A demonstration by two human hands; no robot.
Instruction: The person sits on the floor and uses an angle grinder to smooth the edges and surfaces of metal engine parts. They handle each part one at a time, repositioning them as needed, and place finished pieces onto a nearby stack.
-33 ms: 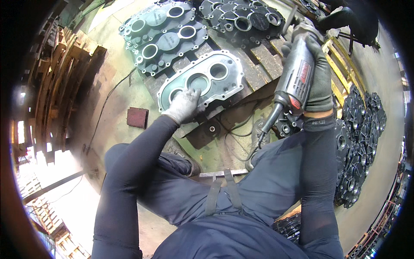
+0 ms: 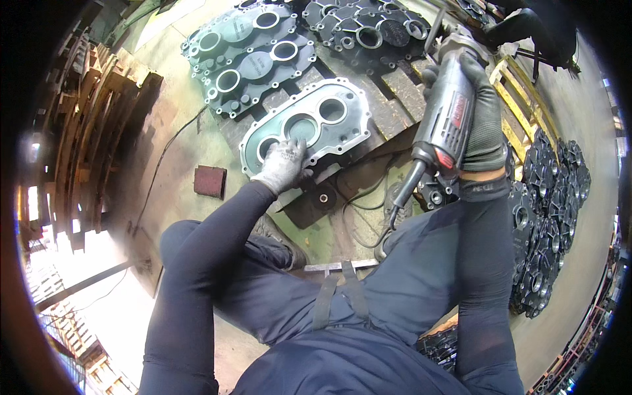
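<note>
A pale metal housing cover (image 2: 355, 135) with round bored holes and a bolt-hole rim lies on a wooden pallet (image 2: 401, 82). My left hand (image 2: 286, 166), in a light grey glove, holds its near-left edge. The fingers lie over the rim beside a bore, and the thumb is at the outer side. My right hand (image 2: 485, 115), in a darker glove, is wrapped round the body of an angle grinder (image 2: 450, 108). The tool is raised to the right of the cover, its disc end pointing away from me and its cable end toward me.
More pale covers (image 2: 253, 66) and dark covers (image 2: 368, 36) lie at the far side. Dark castings (image 2: 543, 230) are piled on the right, near a yellow wooden pallet (image 2: 520, 92). Stacked pallets (image 2: 99, 131) stand left. A dark red block (image 2: 209, 181) and black cable (image 2: 164, 148) lie on the floor.
The grinder in my right hand has shifted slightly to the left. My left hand has moved a little and turned at the cover's edge; the cover has stayed in place.
</note>
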